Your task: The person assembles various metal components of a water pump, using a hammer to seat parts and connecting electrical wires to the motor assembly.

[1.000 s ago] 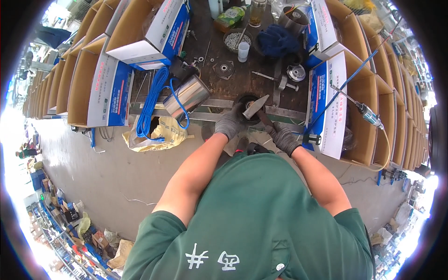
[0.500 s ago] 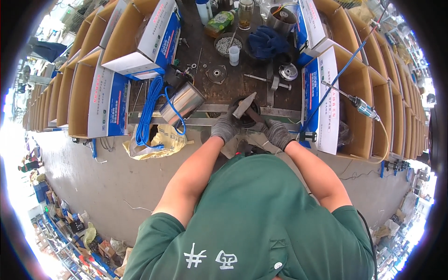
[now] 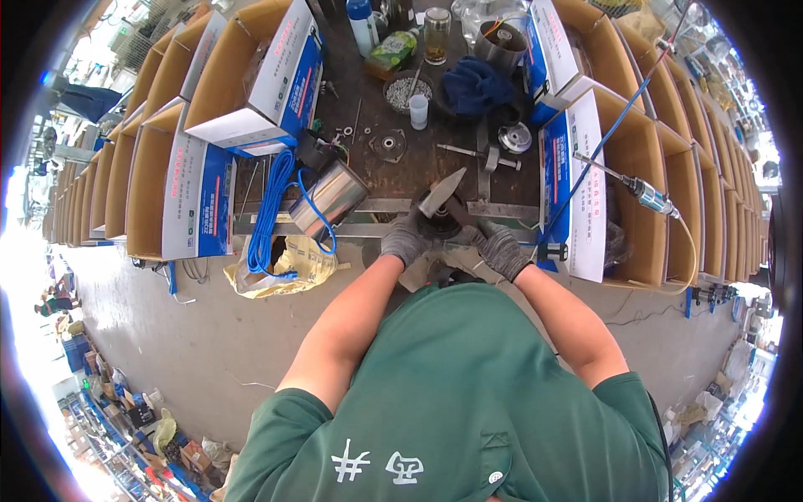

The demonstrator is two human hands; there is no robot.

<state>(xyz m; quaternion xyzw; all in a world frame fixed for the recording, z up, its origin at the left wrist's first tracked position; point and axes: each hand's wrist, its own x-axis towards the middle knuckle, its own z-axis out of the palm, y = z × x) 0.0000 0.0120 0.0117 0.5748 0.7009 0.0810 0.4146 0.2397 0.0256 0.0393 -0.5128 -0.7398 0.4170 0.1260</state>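
Note:
A hammer (image 3: 442,192) lies over a dark round metal part (image 3: 440,224) at the near edge of the workbench. My right hand (image 3: 502,251), in a grey knit glove, is closed round the hammer's handle. Gripping the left side of the round part is my left hand (image 3: 404,240), gloved the same way; its fingertips are partly hidden. Left of it a shiny steel motor cylinder (image 3: 332,194) lies tilted, with a coil of blue cable (image 3: 272,205) beside it. Beyond the hammer sits a flanged disc with a centre hole (image 3: 388,145).
Open cartons (image 3: 251,100) stand stacked on the left, and more cartons (image 3: 577,188) on the right. A power screwdriver (image 3: 648,196) hangs at the right. Farther back are a bowl of small parts (image 3: 401,94), a plastic cup (image 3: 418,112), blue cloth (image 3: 477,84) and a glass jar (image 3: 437,38).
The hammer's head has tilted a little and shifted slightly right above the round part. Both hands keep their grips in nearly the same places. The whole view has shifted slightly.

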